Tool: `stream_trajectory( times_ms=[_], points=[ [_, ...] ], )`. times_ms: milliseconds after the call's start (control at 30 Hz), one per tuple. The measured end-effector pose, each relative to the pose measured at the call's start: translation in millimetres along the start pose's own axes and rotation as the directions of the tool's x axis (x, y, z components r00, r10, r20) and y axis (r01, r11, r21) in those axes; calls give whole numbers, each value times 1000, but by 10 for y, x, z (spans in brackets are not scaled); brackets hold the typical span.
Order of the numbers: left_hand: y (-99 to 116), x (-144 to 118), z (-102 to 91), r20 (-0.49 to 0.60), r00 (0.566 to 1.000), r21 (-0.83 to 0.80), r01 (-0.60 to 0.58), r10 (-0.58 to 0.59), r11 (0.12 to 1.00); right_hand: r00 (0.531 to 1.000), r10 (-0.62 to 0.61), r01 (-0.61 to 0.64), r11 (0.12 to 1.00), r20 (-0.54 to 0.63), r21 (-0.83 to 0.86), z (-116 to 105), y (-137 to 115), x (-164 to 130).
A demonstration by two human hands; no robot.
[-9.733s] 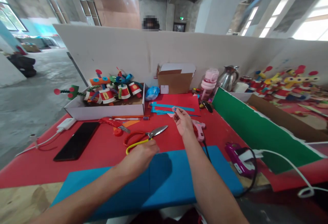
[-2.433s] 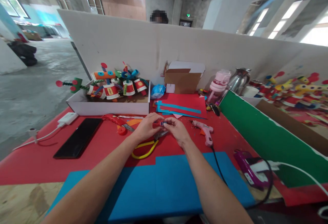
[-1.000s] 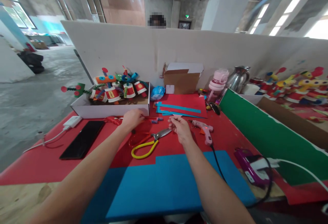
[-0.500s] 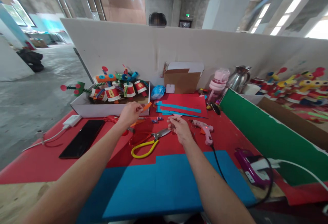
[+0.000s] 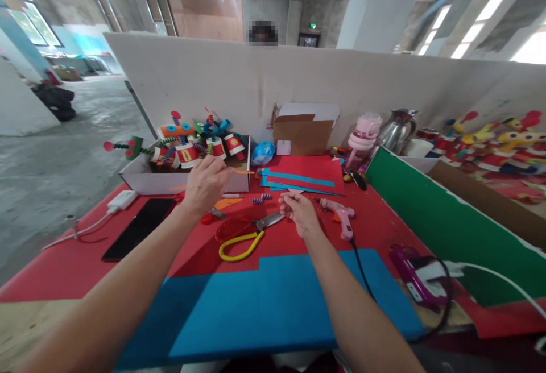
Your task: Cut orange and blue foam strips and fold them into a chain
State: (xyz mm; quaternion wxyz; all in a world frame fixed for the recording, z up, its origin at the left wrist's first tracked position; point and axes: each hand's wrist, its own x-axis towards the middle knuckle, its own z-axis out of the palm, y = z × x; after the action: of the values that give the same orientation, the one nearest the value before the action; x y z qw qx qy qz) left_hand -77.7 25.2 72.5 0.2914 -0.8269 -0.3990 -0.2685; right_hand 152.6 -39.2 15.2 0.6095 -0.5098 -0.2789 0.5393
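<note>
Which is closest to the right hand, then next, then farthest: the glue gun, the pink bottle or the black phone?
From the right hand:
1. The glue gun, just to its right on the red sheet.
2. The pink bottle, farther back and right, by the white wall.
3. The black phone, far to the left, past the scissors.

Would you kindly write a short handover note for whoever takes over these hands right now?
Left hand: raised above the table, pinching a thin orange strip in front of the white box.
Right hand: low over the red sheet, fingers pinched; what it holds is too small to tell.
Scissors lie between the hands, glue gun just right of the right hand.
Done: finished figures in the box.
Left: strip unattached.
</note>
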Motion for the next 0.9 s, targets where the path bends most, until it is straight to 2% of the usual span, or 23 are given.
stream_trajectory(
  times_ms=[100,200,267,367,467,533,633,767,900],
  points=[
    [29,-142,218,187,981,-15,-57,59,998,1000,5,-5,1000,-10,-10,-11,4,8],
    [-5,-276,369,345,935,-129,-36,79,991,1000,4,-4,1000,-25,-13,-19,8,16],
    [-53,-330,397,397,916,-186,28,49,982,1000,0,-1,1000,-18,-9,-18,14,19],
    [-113,-356,370,479,876,-152,136,-48,979,1000,-2,2,1000,6,-12,-9,27,18],
    [-94,-347,348,553,833,-153,116,-13,981,1000,-5,6,1000,19,-25,1,38,14],
    [-31,-334,354,595,803,-171,78,40,982,1000,-2,3,1000,19,-31,5,38,12],
    [83,-311,366,636,771,-141,66,39,988,1000,6,-5,999,8,-32,1,29,11],
    [121,-318,300,606,795,-142,58,41,988,1000,16,-17,999,-21,-27,-17,23,23],
    [-34,-426,134,581,814,-179,133,-4,975,1000,18,-18,1000,-14,-16,-32,36,40]
  ],
)
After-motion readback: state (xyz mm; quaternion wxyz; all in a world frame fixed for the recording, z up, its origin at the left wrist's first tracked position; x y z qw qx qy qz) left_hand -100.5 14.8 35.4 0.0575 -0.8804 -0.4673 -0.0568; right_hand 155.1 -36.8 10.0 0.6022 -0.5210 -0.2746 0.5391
